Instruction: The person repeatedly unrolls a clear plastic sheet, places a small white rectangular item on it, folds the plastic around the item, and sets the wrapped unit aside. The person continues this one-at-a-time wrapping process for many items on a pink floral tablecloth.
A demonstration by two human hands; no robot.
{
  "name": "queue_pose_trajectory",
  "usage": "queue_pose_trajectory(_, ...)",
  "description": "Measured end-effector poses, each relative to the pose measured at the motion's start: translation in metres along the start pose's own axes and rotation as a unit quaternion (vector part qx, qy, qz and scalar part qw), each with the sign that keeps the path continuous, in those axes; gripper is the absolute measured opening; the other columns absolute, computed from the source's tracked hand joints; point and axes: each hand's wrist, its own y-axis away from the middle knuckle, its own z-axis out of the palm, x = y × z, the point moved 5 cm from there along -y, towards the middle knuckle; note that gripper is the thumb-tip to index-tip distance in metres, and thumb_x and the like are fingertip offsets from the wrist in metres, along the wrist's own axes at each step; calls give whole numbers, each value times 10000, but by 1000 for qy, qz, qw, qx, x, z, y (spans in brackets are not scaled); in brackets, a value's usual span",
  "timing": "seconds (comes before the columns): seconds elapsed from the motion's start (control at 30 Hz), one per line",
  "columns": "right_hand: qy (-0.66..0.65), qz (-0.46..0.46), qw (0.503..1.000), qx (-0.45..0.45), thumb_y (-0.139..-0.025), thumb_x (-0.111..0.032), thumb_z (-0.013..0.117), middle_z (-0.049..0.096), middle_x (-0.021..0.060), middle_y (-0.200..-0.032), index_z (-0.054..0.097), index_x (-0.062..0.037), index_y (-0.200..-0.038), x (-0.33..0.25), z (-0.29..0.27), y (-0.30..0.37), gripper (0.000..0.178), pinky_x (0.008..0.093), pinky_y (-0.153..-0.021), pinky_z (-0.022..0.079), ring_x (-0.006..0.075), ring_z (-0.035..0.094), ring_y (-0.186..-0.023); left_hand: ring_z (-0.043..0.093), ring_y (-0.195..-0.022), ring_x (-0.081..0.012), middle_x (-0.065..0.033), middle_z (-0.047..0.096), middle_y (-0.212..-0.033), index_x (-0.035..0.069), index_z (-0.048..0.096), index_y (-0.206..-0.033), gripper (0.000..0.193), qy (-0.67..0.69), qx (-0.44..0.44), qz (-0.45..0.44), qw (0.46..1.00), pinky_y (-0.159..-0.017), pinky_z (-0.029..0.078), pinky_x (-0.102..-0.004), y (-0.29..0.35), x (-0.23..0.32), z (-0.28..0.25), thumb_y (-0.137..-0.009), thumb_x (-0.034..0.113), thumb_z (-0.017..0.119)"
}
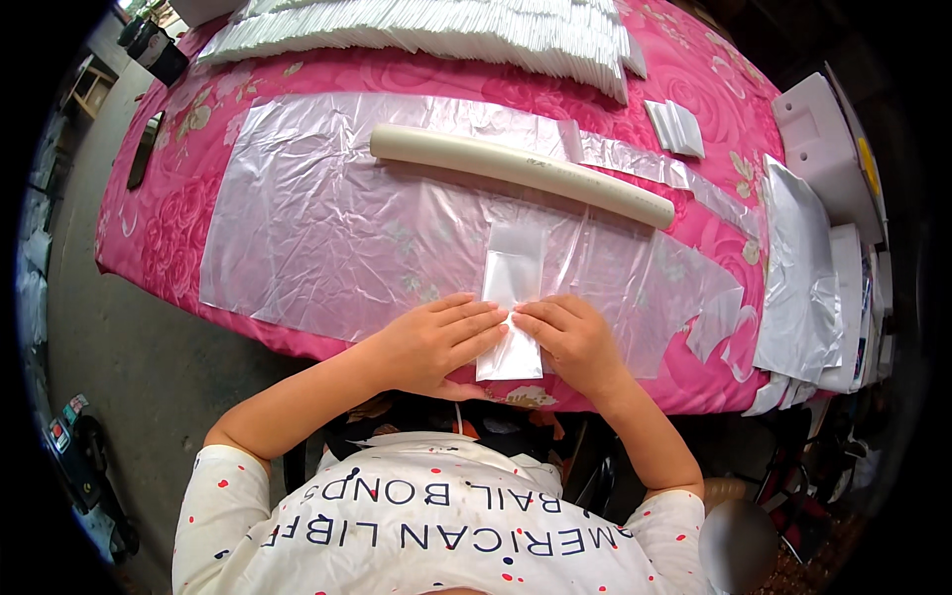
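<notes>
A narrow, folded piece of white plastic film (515, 359) lies lengthwise before me at the table's near edge. My left hand (446, 342) rests on its left side, fingers stretched out and fingertips pressing down, the thumb apart and lower. From the other side my right hand (572, 342) lays its fingertips on the same film, almost meeting the left ones; its thumb is mostly hidden. Under the folded piece spreads a large, wrinkled sheet of translucent film (327, 218). A long cream-coloured tube (521, 174) lies slantwise across that sheet, beyond my hands.
Stacks of folded white pieces (426, 35) line the far side of the pink floral tablecloth (169, 248). A small folded pile (674, 129) is at far right. A dark phone-like slab (146, 151) and a black cup (154, 52) stand left. White film (798, 278) and a white box (828, 149) border the right.
</notes>
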Motion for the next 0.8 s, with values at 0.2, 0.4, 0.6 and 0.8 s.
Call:
queue_pose_trajectory(0.2, -68, 91, 993, 20, -684, -23, 647, 645, 75, -866, 660, -50, -919, 5, -1, 5, 236, 328, -665, 497, 256, 606, -760, 590, -1019, -246, -132, 604, -1112, 9, 532, -1186, 497, 1, 9, -61, 998, -877, 458, -379, 5, -12, 12, -705, 69, 641)
queue_pose_trajectory(0.4, -258, 382, 887, 4, -850, -185, 604, 620, 90, -609, 676, -8, -850, 41, 10, 3, 191, 270, -537, 467, 165, 609, -535, 653, -722, -251, -133, 671, -836, -39, 481, -1234, 502, 110, 53, -295, 948, -670, 500, -325, -8, -35, 13, -767, 67, 631)
queue_pose_trajectory(0.6, -278, 505, 808, -121, -853, -239, 616, 619, 41, -640, 662, 27, -801, 61, 14, -10, 275, 224, -475, 413, 88, 593, -541, 643, -622, -162, -134, 665, -740, -95, 289, -1342, 692, 201, 76, -414, 884, -583, 487, -245, -16, -58, 12, -785, 73, 663)
queue_pose_trajectory(0.8, -278, 528, 788, -152, -841, -235, 624, 627, 58, -652, 659, 27, -785, 62, 12, -14, 270, 240, -473, 427, 112, 622, -557, 632, -767, -188, -167, 608, -1001, -101, 289, -1341, 752, 142, 48, -405, 902, -675, 493, -278, -26, -56, -2, -748, 111, 700)
